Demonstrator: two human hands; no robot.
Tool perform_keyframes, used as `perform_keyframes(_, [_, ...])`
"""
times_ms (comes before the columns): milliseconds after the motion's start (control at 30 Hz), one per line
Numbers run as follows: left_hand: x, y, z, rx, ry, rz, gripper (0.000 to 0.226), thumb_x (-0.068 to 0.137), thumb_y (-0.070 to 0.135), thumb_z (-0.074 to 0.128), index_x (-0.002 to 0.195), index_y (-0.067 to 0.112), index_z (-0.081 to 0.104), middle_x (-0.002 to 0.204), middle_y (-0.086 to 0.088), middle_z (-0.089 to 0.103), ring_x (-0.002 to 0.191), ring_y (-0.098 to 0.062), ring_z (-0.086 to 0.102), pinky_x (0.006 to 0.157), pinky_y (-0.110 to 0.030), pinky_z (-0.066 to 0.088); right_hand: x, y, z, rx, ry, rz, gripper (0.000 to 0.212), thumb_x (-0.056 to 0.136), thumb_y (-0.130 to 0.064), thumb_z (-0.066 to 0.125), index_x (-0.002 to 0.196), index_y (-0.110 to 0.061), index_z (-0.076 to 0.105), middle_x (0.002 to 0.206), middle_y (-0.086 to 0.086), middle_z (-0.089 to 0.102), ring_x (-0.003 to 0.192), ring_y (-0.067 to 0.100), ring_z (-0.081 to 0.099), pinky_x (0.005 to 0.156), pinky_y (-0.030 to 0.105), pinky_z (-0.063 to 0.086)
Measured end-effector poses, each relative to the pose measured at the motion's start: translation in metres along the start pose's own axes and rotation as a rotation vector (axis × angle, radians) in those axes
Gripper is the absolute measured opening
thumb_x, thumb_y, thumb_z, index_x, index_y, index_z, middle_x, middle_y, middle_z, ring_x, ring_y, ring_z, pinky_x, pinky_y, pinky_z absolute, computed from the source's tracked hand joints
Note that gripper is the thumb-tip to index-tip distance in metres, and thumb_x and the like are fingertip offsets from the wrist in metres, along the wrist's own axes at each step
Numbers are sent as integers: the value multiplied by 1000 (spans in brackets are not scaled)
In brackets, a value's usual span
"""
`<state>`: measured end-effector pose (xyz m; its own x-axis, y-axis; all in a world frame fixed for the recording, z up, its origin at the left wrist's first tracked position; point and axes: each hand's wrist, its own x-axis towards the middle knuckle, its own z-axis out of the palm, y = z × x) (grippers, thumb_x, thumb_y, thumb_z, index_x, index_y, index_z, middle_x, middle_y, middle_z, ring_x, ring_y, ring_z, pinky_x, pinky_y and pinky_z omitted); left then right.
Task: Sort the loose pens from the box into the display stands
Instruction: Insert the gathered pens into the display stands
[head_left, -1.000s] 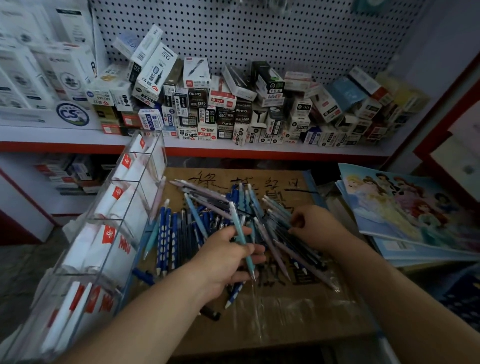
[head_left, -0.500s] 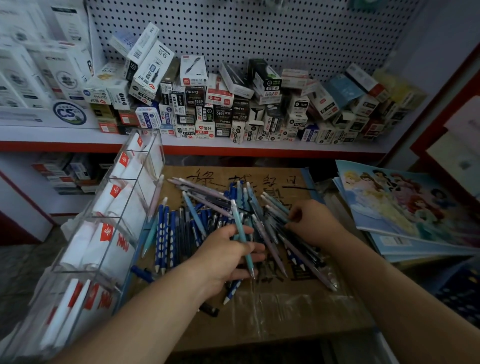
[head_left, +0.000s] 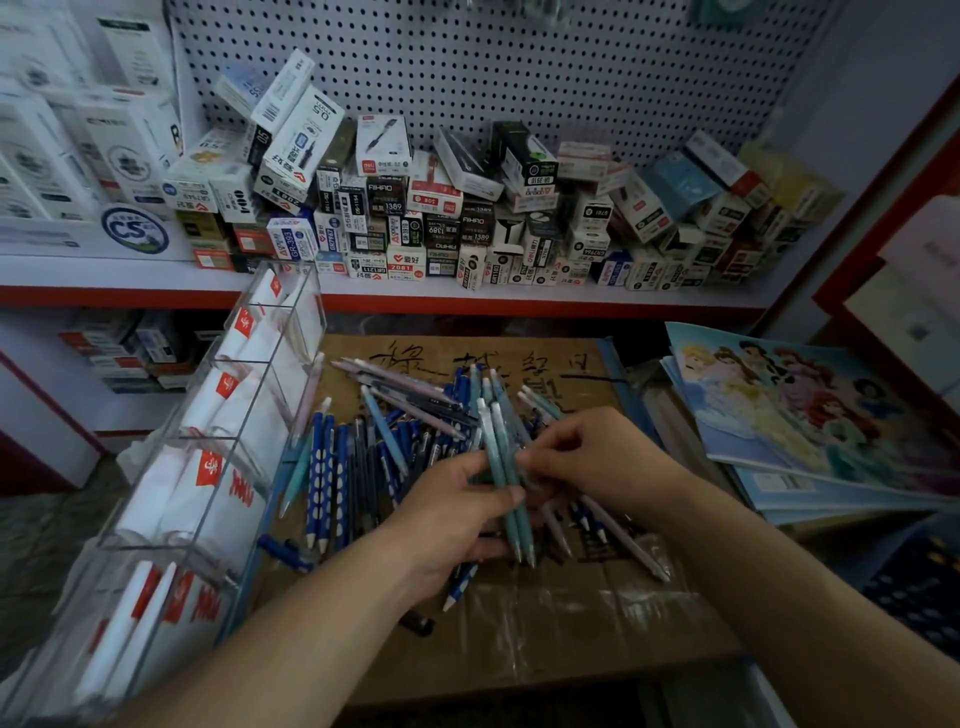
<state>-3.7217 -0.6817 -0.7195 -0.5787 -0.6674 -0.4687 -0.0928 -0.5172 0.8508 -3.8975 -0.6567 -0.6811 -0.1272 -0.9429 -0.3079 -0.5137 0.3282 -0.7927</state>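
Note:
A heap of loose pens (head_left: 395, 441), blue dotted, dark and pale ones, lies on a flat cardboard box (head_left: 571, 613). My left hand (head_left: 447, 519) grips two teal pens (head_left: 506, 483), tips pointing down toward me. My right hand (head_left: 597, 457) meets them from the right, and its fingertips pinch the teal pens just above my left thumb. A clear acrylic display stand (head_left: 218, 447) with several compartments slants along the left of the cardboard; its slots show white and red card inserts.
A shelf with a red edge (head_left: 467, 301) carries many stacked pen boxes (head_left: 467, 208) under a pegboard. Cartoon-cover notebooks (head_left: 810, 415) lie stacked at the right. A dark crate (head_left: 919, 587) sits at the lower right.
My right hand left the pile at the right and came to the left hand with a second teal pen. The left hand now holds two teal pens instead of one.

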Motion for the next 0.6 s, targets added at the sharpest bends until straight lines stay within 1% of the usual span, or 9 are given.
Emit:
perform_keyframes(67, [2,0,-5,13,51,0,33,99,3,60,127,21,60,103,-7,79,98,-21,76,89,-46,60,14,11,-11,-169,196,-18,12,91,-29,74,82,-22,77,74,-4,73,68,6,68,60,20,54])
perform_keyframes(100, [3,-1,-7,17,74,0,33,98,3,61,126,21,59,100,-5,79,97,-20,76,93,-49,58,23,19,-17,-245,299,-14,11,90,-31,75,82,-24,76,76,-7,72,72,6,66,62,20,52])
perform_keyframes(133, [3,-1,-9,19,93,0,33,98,4,62,126,21,59,99,-4,79,97,-20,76,96,-52,56,32,28,-24,-299,362,8,11,90,-32,75,83,-23,75,80,-9,71,77,7,65,64,22,51])
perform_keyframes(167, [3,-1,-10,20,104,-1,33,98,4,62,125,22,59,99,-4,79,97,-19,76,98,-55,55,40,37,-28,-341,374,43,11,90,-32,75,85,-23,74,84,-8,71,80,8,64,65,24,49])
perform_keyframes(267, [3,-1,-12,10,116,-6,35,96,2,64,124,22,58,99,-3,79,97,-19,76,97,-54,56,54,59,-31,-402,271,137,14,89,-31,77,91,-18,72,92,-3,69,81,9,59,75,29,48])
perform_keyframes(333, [3,-1,-13,7,119,-2,37,95,0,65,125,21,58,99,-3,79,96,-19,76,94,-52,58,57,64,-28,-378,269,128,18,88,-28,78,100,-15,75,97,0,70,84,11,60,78,29,48])
perform_keyframes(433, [4,-2,-13,11,128,-1,39,95,0,65,127,21,58,99,-2,79,96,-19,76,94,-51,58,62,69,-25,-282,289,136,26,87,-24,80,108,-10,74,100,0,67,91,13,59,83,28,46])
perform_keyframes(500, [4,-2,-12,18,130,-2,40,95,0,65,129,21,57,99,-1,79,96,-18,76,94,-51,58,63,71,-25,-218,295,156,27,86,-22,81,108,-8,74,98,-1,64,91,12,58,84,27,45])
perform_keyframes(600, [4,-1,-11,34,129,-2,44,96,2,65,133,21,55,99,0,79,96,-16,76,95,-51,57,64,71,-27,-145,313,171,22,84,-18,82,103,-9,73,97,-1,65,85,9,57,82,26,45])
